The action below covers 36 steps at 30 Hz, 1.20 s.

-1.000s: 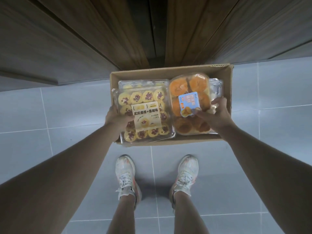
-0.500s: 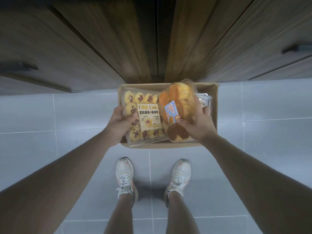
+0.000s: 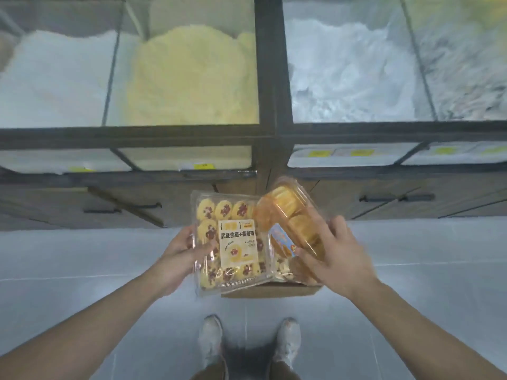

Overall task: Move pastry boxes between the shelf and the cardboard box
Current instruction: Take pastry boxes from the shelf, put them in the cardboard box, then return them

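**2 pastry boxes held up in front of the shelf**

The person stands on a grey tiled floor [image 3: 82, 270] with both bare arms stretched forward, each hand holding 1 clear plastic box.

The left hand [image 3: 179, 255] grips the left edge of the cookie box [image 3: 233, 242], with the thumb lying over the lid and the fingers hidden underneath. This box is nearly flat, tipped a little toward the camera. It holds rows of pale round cookies with dark red centres, and a cream label with printed characters sits on the middle of the lid.

The right hand [image 3: 337, 253] is closed around the cake box [image 3: 290, 218], fingers spread over its top and thumb at its lower edge. This box is tilted, its far end raised and leaning to the left, so that it touches or overlaps the right edge of the cookie box. Golden-orange round cakes show through the lid, and a blue label sits on the side near the thumb.

Below both boxes, only the near edge of the cardboard box [image 3: 274, 290] shows on the floor; its inside is hidden. The 2 pastry boxes are above it, clear of its rim.

Ahead is the shelf [image 3: 269, 133], a dark frame with glass compartments holding blurred pale and yellow goods, with wooden drawers [image 3: 123, 207] beneath. 2 white shoes [image 3: 288, 341] stand just behind the cardboard box.
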Each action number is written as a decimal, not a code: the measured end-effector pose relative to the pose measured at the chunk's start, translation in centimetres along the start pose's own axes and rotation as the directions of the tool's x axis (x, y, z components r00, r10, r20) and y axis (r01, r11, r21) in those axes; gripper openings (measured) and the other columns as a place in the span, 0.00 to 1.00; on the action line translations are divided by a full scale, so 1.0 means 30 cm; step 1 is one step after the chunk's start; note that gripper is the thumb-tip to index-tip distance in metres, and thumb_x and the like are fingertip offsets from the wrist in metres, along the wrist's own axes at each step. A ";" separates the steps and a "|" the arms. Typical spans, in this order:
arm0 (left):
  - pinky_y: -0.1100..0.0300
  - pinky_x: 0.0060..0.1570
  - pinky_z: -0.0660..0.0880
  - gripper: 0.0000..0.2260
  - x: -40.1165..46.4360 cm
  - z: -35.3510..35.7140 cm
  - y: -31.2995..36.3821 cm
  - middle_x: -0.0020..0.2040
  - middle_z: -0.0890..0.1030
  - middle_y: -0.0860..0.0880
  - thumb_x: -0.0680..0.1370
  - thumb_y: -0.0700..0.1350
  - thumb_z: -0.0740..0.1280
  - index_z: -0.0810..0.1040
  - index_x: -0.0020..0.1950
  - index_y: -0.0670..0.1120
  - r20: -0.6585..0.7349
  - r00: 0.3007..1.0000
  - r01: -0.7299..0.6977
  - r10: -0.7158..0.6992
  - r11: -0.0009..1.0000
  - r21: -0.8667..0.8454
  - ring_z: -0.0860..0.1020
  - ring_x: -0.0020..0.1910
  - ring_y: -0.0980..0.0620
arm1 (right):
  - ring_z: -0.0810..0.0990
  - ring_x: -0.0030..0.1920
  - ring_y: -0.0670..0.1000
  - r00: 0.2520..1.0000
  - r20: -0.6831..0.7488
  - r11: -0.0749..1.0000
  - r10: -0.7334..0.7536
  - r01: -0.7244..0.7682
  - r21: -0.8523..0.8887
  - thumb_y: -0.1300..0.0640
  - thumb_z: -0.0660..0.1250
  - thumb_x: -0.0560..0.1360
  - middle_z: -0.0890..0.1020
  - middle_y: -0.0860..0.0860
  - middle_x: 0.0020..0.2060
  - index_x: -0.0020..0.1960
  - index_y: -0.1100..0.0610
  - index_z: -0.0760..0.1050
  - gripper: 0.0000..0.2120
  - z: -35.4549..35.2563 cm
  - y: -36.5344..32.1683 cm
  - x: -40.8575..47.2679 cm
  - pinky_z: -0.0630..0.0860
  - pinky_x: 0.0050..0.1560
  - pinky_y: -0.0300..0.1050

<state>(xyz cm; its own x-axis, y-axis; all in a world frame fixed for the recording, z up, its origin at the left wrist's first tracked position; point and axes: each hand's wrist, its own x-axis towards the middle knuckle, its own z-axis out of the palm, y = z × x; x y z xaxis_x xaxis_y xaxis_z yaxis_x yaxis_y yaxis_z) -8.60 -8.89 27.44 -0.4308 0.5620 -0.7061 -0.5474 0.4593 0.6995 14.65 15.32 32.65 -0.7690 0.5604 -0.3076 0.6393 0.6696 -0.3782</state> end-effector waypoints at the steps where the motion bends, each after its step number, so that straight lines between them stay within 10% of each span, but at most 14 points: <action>1: 0.33 0.64 0.76 0.31 -0.083 -0.005 0.045 0.67 0.82 0.42 0.72 0.46 0.79 0.72 0.73 0.47 -0.008 1.000 -0.029 0.029 1.000 -0.008 0.82 0.64 0.39 | 0.73 0.56 0.55 1.000 0.000 1.000 -0.014 0.014 -0.010 0.34 0.64 0.76 0.57 0.44 0.50 0.81 0.37 0.45 0.41 -0.068 -0.045 -0.039 0.76 0.50 0.49; 10: 0.39 0.53 0.82 0.46 -0.739 -0.059 0.449 0.60 0.86 0.46 0.55 0.59 0.87 0.75 0.69 0.49 -0.118 0.936 -0.343 0.333 0.936 -0.082 0.85 0.58 0.42 | 0.73 0.53 0.49 0.956 -0.160 0.969 -0.247 0.238 -0.073 0.33 0.65 0.74 0.63 0.45 0.53 0.78 0.33 0.47 0.40 -0.661 -0.494 -0.231 0.75 0.44 0.48; 19: 0.47 0.52 0.84 0.17 -1.175 -0.148 0.761 0.59 0.86 0.44 0.79 0.34 0.68 0.76 0.66 0.46 -0.347 0.748 -0.633 0.566 0.765 -0.119 0.86 0.55 0.44 | 0.74 0.52 0.41 0.831 -0.327 0.891 -0.451 0.442 -0.104 0.30 0.66 0.72 0.64 0.38 0.53 0.76 0.29 0.49 0.39 -1.083 -0.824 -0.370 0.75 0.45 0.40; 36: 0.37 0.63 0.77 0.19 -1.781 -0.168 0.420 0.61 0.85 0.39 0.77 0.33 0.70 0.77 0.68 0.44 -0.874 0.281 -0.817 0.396 0.576 -0.002 0.84 0.59 0.36 | 0.72 0.52 0.40 0.368 -0.001 0.365 -0.930 0.921 -0.138 0.23 0.58 0.68 0.62 0.34 0.55 0.76 0.26 0.48 0.39 -1.126 -1.356 -0.367 0.78 0.47 0.42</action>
<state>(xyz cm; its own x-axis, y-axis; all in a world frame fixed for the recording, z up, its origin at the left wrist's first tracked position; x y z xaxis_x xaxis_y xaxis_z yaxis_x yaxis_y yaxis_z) 3.89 -36.60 73.44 -0.9650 -0.2615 -0.0177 0.0352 -0.1963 0.9799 -2.70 -1.61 80.91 -0.8774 -0.4157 0.2397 -0.4742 0.8275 -0.3006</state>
